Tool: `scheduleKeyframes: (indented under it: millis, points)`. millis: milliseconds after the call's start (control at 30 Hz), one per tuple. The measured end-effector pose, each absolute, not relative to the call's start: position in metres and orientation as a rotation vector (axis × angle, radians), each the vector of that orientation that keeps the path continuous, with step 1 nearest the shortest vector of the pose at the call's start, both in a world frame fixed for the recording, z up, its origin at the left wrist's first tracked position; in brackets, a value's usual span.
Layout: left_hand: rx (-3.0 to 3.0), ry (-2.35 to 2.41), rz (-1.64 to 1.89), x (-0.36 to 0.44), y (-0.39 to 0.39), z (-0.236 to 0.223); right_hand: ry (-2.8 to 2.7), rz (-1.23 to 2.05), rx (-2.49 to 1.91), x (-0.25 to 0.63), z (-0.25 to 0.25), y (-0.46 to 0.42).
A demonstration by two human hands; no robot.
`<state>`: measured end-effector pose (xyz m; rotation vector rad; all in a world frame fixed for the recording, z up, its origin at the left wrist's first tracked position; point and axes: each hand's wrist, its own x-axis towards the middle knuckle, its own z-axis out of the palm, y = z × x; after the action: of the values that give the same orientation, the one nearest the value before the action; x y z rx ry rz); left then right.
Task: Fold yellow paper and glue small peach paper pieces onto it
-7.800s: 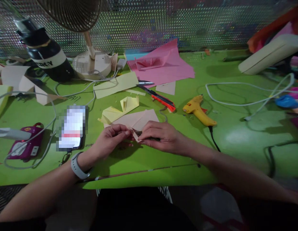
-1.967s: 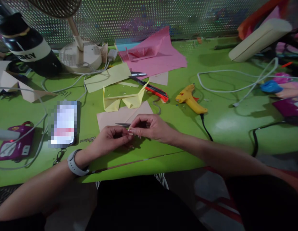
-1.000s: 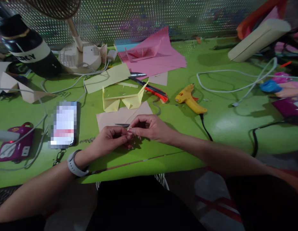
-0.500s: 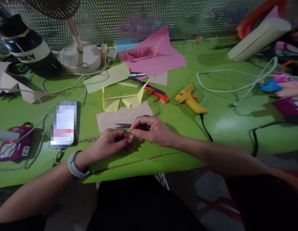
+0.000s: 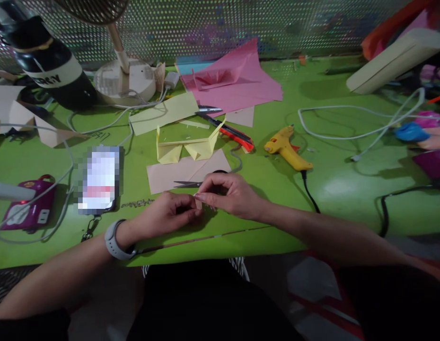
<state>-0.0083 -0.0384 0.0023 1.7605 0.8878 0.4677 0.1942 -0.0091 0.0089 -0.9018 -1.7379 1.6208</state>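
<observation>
My left hand (image 5: 173,210) and my right hand (image 5: 232,195) meet low over the table near its front edge. Both have curled fingers, pinched on a small pale piece (image 5: 198,203) between them; it looks like paper, but fingers hide most of it. Scissors (image 5: 187,184) lie just beyond my right hand, blades pointing left and handles partly covered by it. Under them is a pale pink paper sheet (image 5: 163,177). Farther back stands a folded yellow paper shape (image 5: 184,148) with pointed ends. A thin chain (image 5: 136,204) lies left of my left hand.
A yellow glue gun (image 5: 289,149) and a red utility knife (image 5: 241,138) lie beyond my hands. Pink paper (image 5: 259,87) is at the back. On the left are a phone (image 5: 101,180), a fan base (image 5: 135,83), a dark bottle (image 5: 60,66) and a purple box (image 5: 31,203). White cable (image 5: 333,108) loops at right.
The whole scene sits slightly farther right in the view. My hands stay together around the small pale piece, with only slight finger movement.
</observation>
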Motion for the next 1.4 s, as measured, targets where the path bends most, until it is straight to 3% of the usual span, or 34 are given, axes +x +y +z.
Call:
scheduleKeyframes:
  millis: [167, 333, 600, 800, 1067, 1400]
  points:
    - [1.505, 0.858, 0.509, -0.005, -0.038, 0.005, -1.601, 1.658, -0.918, 0.196, 0.007, -0.003]
    - [1.263, 0.897, 0.671, -0.002, -0.036, 0.003, -1.733, 1.431, -0.931, 0.197, 0.009, -0.001]
    - [1.521, 1.003, 0.681, -0.003, -0.037, -0.001, -1.959, 1.102, -0.795, 0.193, 0.005, -0.007]
    - [1.683, 1.03, 0.654, -0.01, -0.041, 0.025, -2.253, 1.105, -0.749, 0.206, 0.019, 0.0]
    - [2.162, 0.962, 0.542, -0.012, -0.037, 0.014, -2.413, 1.16, -0.766, 0.208, 0.019, -0.001]
    - [1.053, 1.168, 1.067, -0.018, -0.02, 0.015, -2.974, 0.241, -1.268, 0.236, 0.041, 0.012]
